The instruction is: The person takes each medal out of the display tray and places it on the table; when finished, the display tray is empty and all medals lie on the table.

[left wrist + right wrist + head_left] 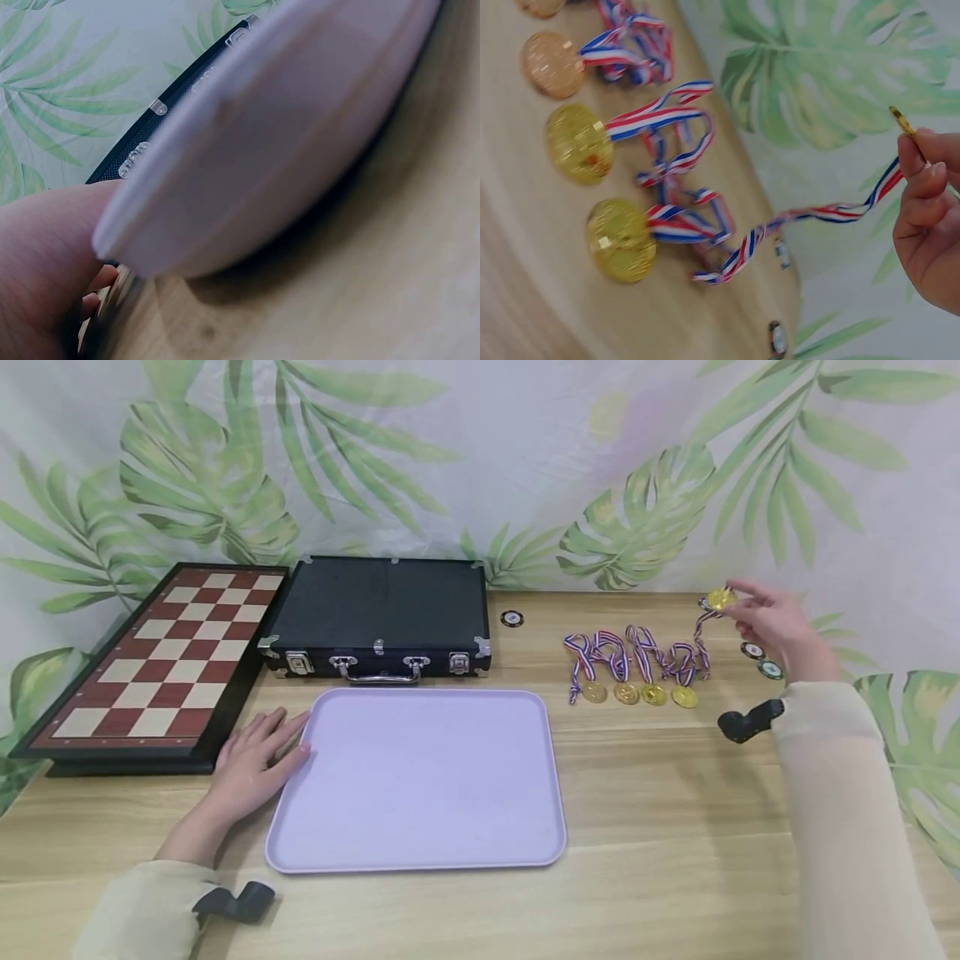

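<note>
Wood-grain boards run across the table (675, 827), pale and lightly striped, and a cloth backdrop (480, 460) printed with green palm leaves hangs close behind its far edge. The right hand (776, 627) is raised above the far right part of the table, its fingers (922, 176) pinching a gold medal (721, 600) by its rim; the striped ribbon (810, 217) trails down from the fingers to the wood. Just left of those fingers and lower, four more medals (637, 693) lie in a row with their ribbons looped behind them. Two small round chips (761, 660) lie on the table under the right hand, and a third chip (512, 618) sits well to the left of it.

The left hand (255, 768) rests flat on the table, fingers straight and relaxed, grasping nothing, with its thumb side against the left rim of a lilac tray (416, 781). Beyond those fingers stands a shut black case (378, 614) with metal latches and a handle. To their left and farther back lies a red-and-cream checkerboard (161, 660) in a dark frame, beside the case.
</note>
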{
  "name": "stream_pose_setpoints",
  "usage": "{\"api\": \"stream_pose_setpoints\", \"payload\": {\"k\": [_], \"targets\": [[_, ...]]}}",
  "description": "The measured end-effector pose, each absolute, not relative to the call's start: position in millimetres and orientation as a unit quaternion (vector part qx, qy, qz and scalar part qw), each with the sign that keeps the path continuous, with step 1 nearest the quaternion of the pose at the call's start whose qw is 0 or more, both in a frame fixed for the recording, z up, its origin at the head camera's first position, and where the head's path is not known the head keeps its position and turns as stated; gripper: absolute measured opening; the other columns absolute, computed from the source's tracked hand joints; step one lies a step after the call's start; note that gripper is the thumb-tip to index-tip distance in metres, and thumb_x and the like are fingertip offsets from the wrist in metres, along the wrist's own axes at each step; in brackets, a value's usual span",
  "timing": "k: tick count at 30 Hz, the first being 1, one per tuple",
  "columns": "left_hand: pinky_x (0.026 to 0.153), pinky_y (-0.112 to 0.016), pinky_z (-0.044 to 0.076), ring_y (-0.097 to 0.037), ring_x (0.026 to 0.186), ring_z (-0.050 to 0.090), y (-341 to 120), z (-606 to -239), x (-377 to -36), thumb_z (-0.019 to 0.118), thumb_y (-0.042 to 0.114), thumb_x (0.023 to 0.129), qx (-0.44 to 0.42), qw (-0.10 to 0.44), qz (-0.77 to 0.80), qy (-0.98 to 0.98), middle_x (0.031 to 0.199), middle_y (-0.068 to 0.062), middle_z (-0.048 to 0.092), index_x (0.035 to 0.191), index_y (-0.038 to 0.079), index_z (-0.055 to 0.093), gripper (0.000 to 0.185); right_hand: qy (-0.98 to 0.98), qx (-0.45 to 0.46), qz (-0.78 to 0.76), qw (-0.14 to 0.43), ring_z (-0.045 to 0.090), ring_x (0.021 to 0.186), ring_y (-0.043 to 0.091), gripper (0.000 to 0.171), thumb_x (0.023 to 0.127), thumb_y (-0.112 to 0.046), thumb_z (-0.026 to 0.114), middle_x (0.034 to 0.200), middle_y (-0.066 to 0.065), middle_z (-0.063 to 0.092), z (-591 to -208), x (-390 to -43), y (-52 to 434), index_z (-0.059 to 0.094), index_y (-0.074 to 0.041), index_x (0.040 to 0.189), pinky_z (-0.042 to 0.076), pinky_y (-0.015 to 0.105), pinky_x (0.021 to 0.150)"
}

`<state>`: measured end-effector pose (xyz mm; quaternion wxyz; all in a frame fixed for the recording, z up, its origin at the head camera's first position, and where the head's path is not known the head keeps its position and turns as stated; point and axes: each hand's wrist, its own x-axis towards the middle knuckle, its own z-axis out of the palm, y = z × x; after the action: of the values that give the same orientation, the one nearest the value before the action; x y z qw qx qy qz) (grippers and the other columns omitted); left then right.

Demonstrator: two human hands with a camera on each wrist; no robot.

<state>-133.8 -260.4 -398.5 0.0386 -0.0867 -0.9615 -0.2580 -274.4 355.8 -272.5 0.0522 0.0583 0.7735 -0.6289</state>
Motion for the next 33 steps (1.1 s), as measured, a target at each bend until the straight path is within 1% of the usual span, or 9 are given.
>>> {"api": "stream_pose_setpoints", "payload": {"k": [4, 8, 10, 13, 15, 17, 21, 28, 33], "targets": [[0.095, -0.054, -0.005, -0.037, 0.126, 0.006, -261, -396, -134, 0.043, 0.039, 0.088, -0.088, 0.039, -0.257, -0.962, 0.135, -0.026, 0.022, 0.133, 0.012, 0.034, 0.053, 0.819, 0.040, -0.565, 0.090, 0.043, 0.058, 0.003, 0.058, 0.086, -0.009, 0.053, 0.079, -0.008, 0.048, -298, -269, 363, 0.024, -0.008, 0.136, 0.038, 0.016, 0.051], [0.095, -0.054, -0.006, -0.037, 0.126, 0.005, -260, -394, -135, 0.043, 0.039, 0.088, -0.089, 0.038, -0.257, -0.962, 0.135, -0.026, 0.021, 0.133, 0.012, 0.034, 0.054, 0.812, 0.025, -0.568, 0.130, 0.040, 0.057, 0.003, 0.057, 0.087, -0.006, 0.049, 0.079, -0.006, 0.047, -319, -259, 375, 0.020, -0.005, 0.136, 0.036, 0.016, 0.050], [0.095, -0.054, -0.005, -0.037, 0.126, 0.005, -260, -394, -135, 0.043, 0.039, 0.088, -0.089, 0.038, -0.258, -0.961, 0.135, -0.026, 0.021, 0.133, 0.012, 0.034, 0.054, 0.801, 0.012, -0.580, 0.148, 0.038, 0.055, 0.004, 0.053, 0.087, -0.004, 0.048, 0.077, -0.004, 0.047, -329, -254, 381, 0.026, -0.009, 0.135, 0.035, 0.017, 0.049], [0.095, -0.053, -0.005, -0.037, 0.126, 0.005, -260, -394, -135, 0.043, 0.039, 0.088, -0.089, 0.039, -0.258, -0.961, 0.135, -0.026, 0.021, 0.133, 0.012, 0.034, 0.054, 0.793, 0.004, -0.584, 0.174, 0.039, 0.054, 0.005, 0.043, 0.086, -0.004, 0.050, 0.075, -0.002, 0.050, -342, -247, 389, 0.042, -0.019, 0.125, 0.035, 0.018, 0.048], [0.095, -0.053, -0.005, -0.037, 0.126, 0.005, -260, -394, -135, 0.043, 0.038, 0.088, -0.090, 0.040, -0.258, -0.961, 0.135, -0.026, 0.022, 0.133, 0.012, 0.034, 0.053, 0.796, 0.010, -0.573, 0.193, 0.041, 0.056, 0.006, 0.037, 0.084, -0.005, 0.053, 0.077, -0.001, 0.052, -349, -244, 394, 0.047, -0.021, 0.117, 0.036, 0.019, 0.050], [0.095, -0.053, -0.005, -0.037, 0.126, 0.005, -260, -395, -135, 0.043, 0.039, 0.088, -0.089, 0.040, -0.258, -0.961, 0.135, -0.026, 0.022, 0.134, 0.013, 0.033, 0.053, 0.813, 0.017, -0.543, 0.209, 0.042, 0.057, 0.008, 0.041, 0.083, -0.006, 0.055, 0.079, 0.000, 0.053, -354, -241, 398, 0.047, -0.021, 0.120, 0.037, 0.020, 0.051], [0.095, -0.053, -0.005, -0.037, 0.126, 0.006, -260, -397, -134, 0.044, 0.038, 0.088, -0.089, 0.040, -0.259, -0.961, 0.135, -0.025, 0.022, 0.134, 0.013, 0.033, 0.053, 0.841, 0.016, -0.491, 0.228, 0.044, 0.059, 0.010, 0.050, 0.081, -0.004, 0.055, 0.080, 0.003, 0.052, -360, -240, 403, 0.039, -0.010, 0.128, 0.039, 0.022, 0.053], [0.095, -0.054, -0.005, -0.037, 0.126, 0.006, -260, -398, -134, 0.044, 0.038, 0.087, -0.091, 0.042, -0.261, -0.960, 0.135, -0.025, 0.022, 0.133, 0.013, 0.034, 0.053, 0.884, -0.046, -0.419, 0.202, 0.040, 0.049, 0.007, 0.051, 0.081, 0.001, 0.050, 0.069, 0.004, 0.049, -363, -245, 401, 0.030, 0.009, 0.126, 0.035, 0.020, 0.045], [0.095, -0.054, -0.004, -0.038, 0.126, 0.006, -260, -399, -134, 0.044, 0.038, 0.088, -0.091, 0.041, -0.258, -0.961, 0.134, -0.026, 0.022, 0.133, 0.013, 0.034, 0.053, 0.912, -0.058, -0.355, 0.199, 0.040, 0.052, 0.010, 0.052, 0.081, -0.001, 0.052, 0.064, 0.002, 0.043, -362, -246, 396, 0.030, 0.009, 0.127, 0.035, 0.023, 0.047]]}}
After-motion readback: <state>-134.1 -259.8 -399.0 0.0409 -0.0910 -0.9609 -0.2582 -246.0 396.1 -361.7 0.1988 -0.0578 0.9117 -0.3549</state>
